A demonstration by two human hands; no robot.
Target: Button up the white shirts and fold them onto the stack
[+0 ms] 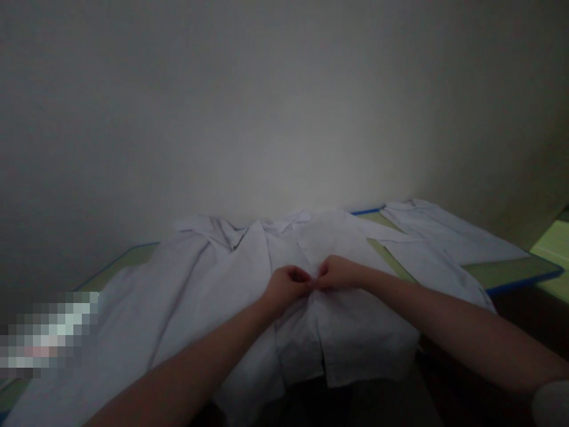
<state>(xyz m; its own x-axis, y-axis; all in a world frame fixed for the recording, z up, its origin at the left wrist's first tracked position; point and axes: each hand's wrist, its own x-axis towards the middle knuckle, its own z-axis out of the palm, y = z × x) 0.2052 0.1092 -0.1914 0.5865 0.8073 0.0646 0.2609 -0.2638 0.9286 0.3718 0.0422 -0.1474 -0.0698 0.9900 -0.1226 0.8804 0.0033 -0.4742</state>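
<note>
A white button-front shirt (355,332) lies spread on a green board with blue edging (511,276). My left hand (284,287) and my right hand (338,273) meet at the shirt's front opening, about mid-chest. Both hands are closed in a pinch on the two front edges of the shirt, fingertips almost touching each other. The collar (235,234) lies toward the wall, and a sleeve (444,234) stretches out to the right. The lower hem hangs toward me over the board's near edge.
A plain pale wall (267,118) rises directly behind the board. The light is dim. A blurred patch (48,335) sits at the left edge. A bright green surface (555,249) shows at the far right, with dark floor below it.
</note>
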